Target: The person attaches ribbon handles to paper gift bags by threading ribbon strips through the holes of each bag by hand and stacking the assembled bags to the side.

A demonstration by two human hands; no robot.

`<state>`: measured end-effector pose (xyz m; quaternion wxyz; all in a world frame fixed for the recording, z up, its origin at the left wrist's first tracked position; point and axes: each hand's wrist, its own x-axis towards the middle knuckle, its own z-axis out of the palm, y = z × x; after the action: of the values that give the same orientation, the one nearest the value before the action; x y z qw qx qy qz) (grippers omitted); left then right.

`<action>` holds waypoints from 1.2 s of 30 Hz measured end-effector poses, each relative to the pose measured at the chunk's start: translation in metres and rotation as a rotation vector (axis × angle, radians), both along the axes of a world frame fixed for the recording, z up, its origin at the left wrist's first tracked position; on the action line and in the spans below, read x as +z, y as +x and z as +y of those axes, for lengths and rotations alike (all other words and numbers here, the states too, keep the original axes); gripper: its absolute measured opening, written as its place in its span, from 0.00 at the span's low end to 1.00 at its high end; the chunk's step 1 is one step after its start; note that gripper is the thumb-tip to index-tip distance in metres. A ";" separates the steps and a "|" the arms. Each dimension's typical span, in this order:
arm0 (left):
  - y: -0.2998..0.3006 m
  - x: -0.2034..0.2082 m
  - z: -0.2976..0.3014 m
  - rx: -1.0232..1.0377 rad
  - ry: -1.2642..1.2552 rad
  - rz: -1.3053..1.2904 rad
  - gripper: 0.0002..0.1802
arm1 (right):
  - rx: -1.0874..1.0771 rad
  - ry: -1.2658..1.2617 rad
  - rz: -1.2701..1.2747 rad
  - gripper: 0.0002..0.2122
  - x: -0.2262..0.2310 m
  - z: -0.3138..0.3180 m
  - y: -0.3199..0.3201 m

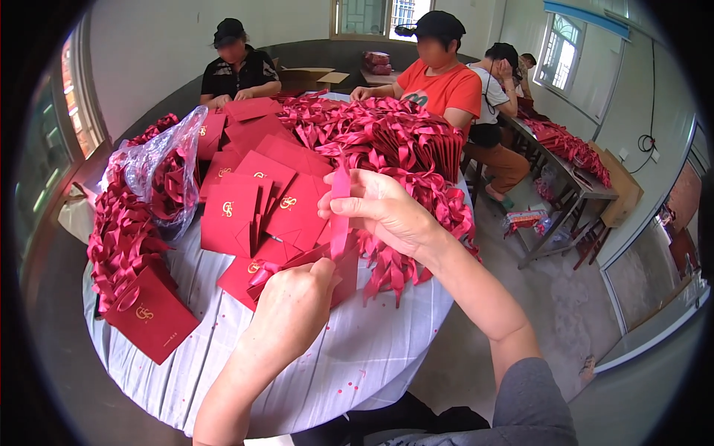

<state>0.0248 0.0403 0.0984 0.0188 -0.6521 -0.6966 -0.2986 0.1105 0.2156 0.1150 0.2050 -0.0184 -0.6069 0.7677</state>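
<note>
Your grey fabric sleeve [532, 401] lies nearest, over the right arm. Your right hand [349, 199] has its grip closed in a thumb-and-finger pinch on a flat, satiny pink ribbon [340, 229], drawn up into a smooth upright strip. Below it, your left hand [297, 301] curls its grip closed on the upper edge of a stiff red paper bag [346, 279], held above the round tabletop [401, 327] with its creased white cloth. Beyond sit flat, crisp-cornered red bags [228, 217] with gold emblems; leftward, crinkled clear plastic [137, 172] drapes ribboned bags.
</note>
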 end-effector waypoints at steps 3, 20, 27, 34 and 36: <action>0.002 0.001 0.003 -0.003 -0.001 0.010 0.10 | 0.010 -0.007 0.120 0.22 -0.006 0.006 0.000; 0.002 0.000 0.002 -0.008 0.025 0.054 0.05 | 0.092 0.062 0.208 0.15 0.003 0.009 -0.004; 0.001 -0.001 0.002 -0.010 -0.005 0.034 0.02 | 0.135 0.013 0.176 0.19 -0.001 0.013 -0.005; -0.011 0.004 -0.003 -0.014 -0.043 0.045 0.11 | 0.128 0.369 0.029 0.18 -0.022 0.002 -0.007; -0.014 0.008 -0.006 -0.027 -0.009 0.045 0.11 | 0.112 0.372 0.058 0.19 -0.031 -0.002 -0.011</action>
<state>0.0105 0.0348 0.1059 0.0274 -0.6680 -0.6886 -0.2808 0.0998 0.2134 0.0842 0.1794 0.0758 -0.7322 0.6526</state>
